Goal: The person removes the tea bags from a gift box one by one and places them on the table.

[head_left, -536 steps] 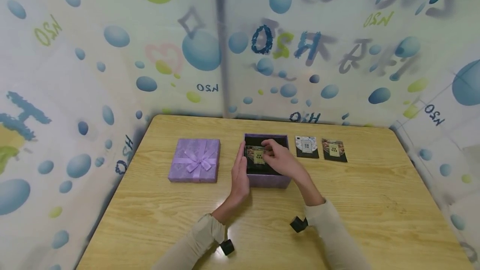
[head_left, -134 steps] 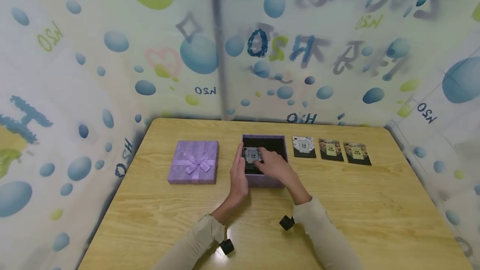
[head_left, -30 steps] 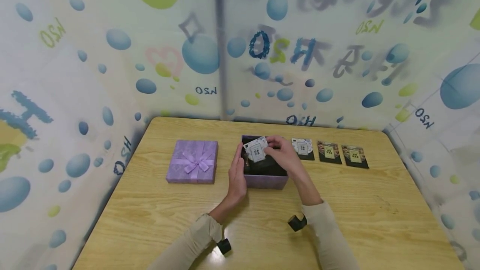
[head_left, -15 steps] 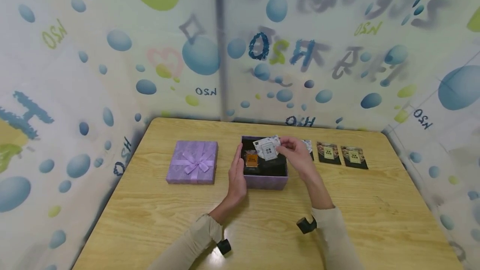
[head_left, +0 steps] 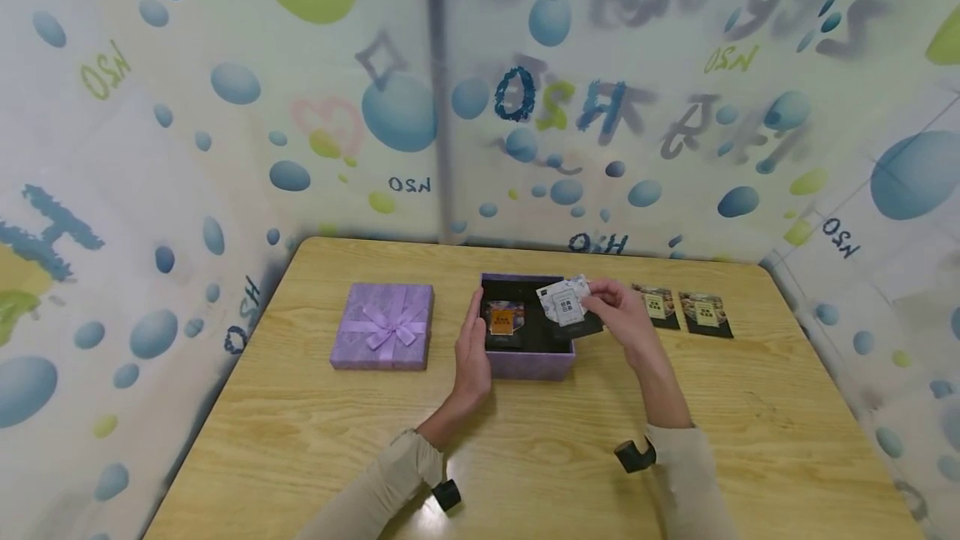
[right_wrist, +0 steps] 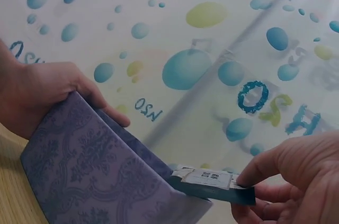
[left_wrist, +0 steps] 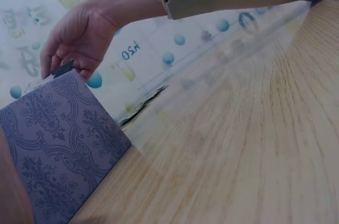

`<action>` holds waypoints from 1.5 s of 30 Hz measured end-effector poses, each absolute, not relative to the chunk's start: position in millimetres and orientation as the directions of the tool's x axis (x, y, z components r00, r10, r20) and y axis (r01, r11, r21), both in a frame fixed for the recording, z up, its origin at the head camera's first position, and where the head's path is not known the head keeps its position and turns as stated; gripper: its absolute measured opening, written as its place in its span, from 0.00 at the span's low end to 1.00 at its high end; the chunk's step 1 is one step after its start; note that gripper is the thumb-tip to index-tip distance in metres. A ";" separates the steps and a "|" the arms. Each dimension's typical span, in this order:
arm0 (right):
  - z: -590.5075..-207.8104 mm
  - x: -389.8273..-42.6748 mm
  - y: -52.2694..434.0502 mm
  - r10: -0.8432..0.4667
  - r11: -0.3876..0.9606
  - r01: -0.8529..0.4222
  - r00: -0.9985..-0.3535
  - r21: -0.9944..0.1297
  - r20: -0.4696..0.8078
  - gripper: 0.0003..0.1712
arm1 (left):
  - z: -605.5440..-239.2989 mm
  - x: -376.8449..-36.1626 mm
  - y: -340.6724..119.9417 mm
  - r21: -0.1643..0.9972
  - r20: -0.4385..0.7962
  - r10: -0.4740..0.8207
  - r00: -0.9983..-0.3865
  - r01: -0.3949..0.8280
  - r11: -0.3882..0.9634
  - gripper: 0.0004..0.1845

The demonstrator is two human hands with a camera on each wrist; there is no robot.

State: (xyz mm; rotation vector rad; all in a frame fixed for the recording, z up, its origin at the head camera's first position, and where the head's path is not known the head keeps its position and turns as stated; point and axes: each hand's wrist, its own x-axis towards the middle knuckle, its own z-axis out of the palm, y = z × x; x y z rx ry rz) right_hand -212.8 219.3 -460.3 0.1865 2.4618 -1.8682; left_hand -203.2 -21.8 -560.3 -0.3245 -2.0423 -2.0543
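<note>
The small white-faced packet (head_left: 566,304) looks light, thin and a little floppy, probably a slick foil sachet, so an edge pinch suits it better than a squeeze across its face. The right hand (head_left: 626,322) holds it that way, fingers (right_wrist: 275,167) clamped on its right edge, lifted over the right rim of the open purple box (head_left: 528,359), forearm angled in from the bench (head_left: 750,423). The left hand (head_left: 472,348) lies flat against the box's left wall, fingers straight and together, steadying it
</note>
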 end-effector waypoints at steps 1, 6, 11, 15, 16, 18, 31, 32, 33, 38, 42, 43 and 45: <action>-460.7 -212.2 221.9 0.062 0.275 0.123 -0.992 -0.954 -0.110 0.17 | -560.5 -203.2 -21.8 0.949 0.314 -0.004 -0.949 0.314 -0.007 0.28; -463.0 -209.2 235.1 0.007 0.293 0.140 -0.989 -0.946 -0.144 0.17 | -561.7 -203.9 -21.7 0.947 0.322 0.003 -0.947 0.322 -0.013 0.28; -465.8 -206.6 247.6 -0.053 0.288 0.148 -0.984 -0.946 -0.170 0.17 | -561.6 -203.9 -22.2 0.947 0.320 0.004 -0.947 0.320 -0.014 0.28; -467.7 -204.0 256.4 -0.060 0.270 0.151 -0.983 -0.951 -0.173 0.21 | -561.0 -203.5 -22.7 0.947 0.320 0.004 -0.947 0.320 -0.017 0.28; -467.9 -203.2 258.6 -0.057 0.267 0.152 -0.983 -0.952 -0.173 0.22 | -561.0 -203.4 -22.7 0.947 0.320 0.004 -0.947 0.320 -0.019 0.28; -468.5 -201.7 263.3 -0.053 0.260 0.156 -0.983 -0.953 -0.175 0.23 | -561.2 -203.3 -22.6 0.946 0.322 0.004 -0.947 0.322 -0.024 0.28; -486.1 -193.8 291.5 -0.054 0.256 0.234 -0.965 -0.938 -0.256 0.23 | -561.7 -204.5 -22.3 0.947 0.320 0.005 -0.948 0.320 -0.019 0.28; -488.8 -193.8 293.2 -0.064 0.261 0.242 -0.962 -0.935 -0.266 0.23 | -561.5 -204.7 -22.4 0.947 0.320 0.005 -0.947 0.320 -0.019 0.28; -491.1 -194.0 294.6 -0.071 0.266 0.250 -0.958 -0.931 -0.277 0.23 | -560.9 -204.6 -22.5 0.947 0.321 0.005 -0.947 0.321 -0.019 0.28; -501.7 -195.5 302.1 -0.100 0.310 0.279 -0.941 -0.909 -0.323 0.23 | -559.8 -203.7 -22.8 0.947 0.320 0.009 -0.947 0.320 -0.018 0.28; -508.5 -196.2 307.0 -0.098 0.347 0.314 -0.925 -0.884 -0.367 0.22 | -559.8 -203.5 -22.5 0.945 0.326 0.011 -0.945 0.326 -0.021 0.28; -509.8 -196.0 307.7 -0.093 0.358 0.323 -0.921 -0.876 -0.378 0.22 | -559.9 -203.6 -22.4 0.945 0.327 0.011 -0.945 0.327 -0.021 0.28; -512.2 -195.6 309.0 -0.077 0.382 0.339 -0.915 -0.860 -0.395 0.22 | -560.0 -203.8 -22.1 0.944 0.329 0.010 -0.944 0.329 -0.022 0.28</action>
